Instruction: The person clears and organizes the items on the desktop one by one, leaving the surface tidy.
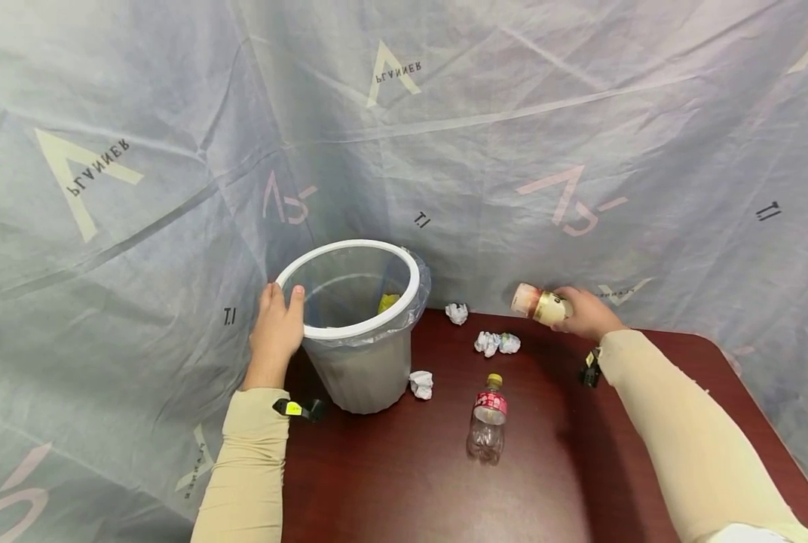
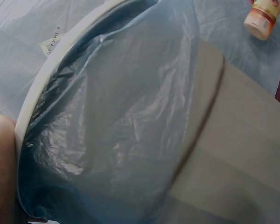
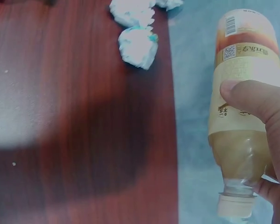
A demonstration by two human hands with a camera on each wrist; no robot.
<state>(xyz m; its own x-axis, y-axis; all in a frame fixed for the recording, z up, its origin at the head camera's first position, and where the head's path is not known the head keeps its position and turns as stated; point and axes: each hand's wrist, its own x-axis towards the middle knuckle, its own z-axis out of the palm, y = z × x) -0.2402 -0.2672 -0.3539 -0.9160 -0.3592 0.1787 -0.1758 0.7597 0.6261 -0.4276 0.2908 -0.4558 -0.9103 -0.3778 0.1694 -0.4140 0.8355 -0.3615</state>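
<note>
My left hand (image 1: 276,324) grips the white rim of a grey trash can (image 1: 359,369) lined with a clear plastic bag (image 2: 116,112); part of that hand shows at the left edge of the left wrist view. Something yellow (image 1: 387,302) lies inside the can. Over the back right of the table, my right hand (image 1: 586,313) holds a cream-labelled drink bottle (image 3: 245,88) in the air. The bottle is tilted, its base toward the can and its pale cap (image 3: 235,205) near the palm side. My right thumb presses on the label.
On the dark red table (image 1: 404,483) stands or lies a clear plastic bottle (image 1: 488,426) with a yellow cap and red label. Crumpled paper balls (image 1: 420,385) lie beside the can and farther back (image 1: 456,313). More crumpled paper (image 1: 488,344) sits mid-table. Grey sheeting (image 1: 512,151) hangs behind.
</note>
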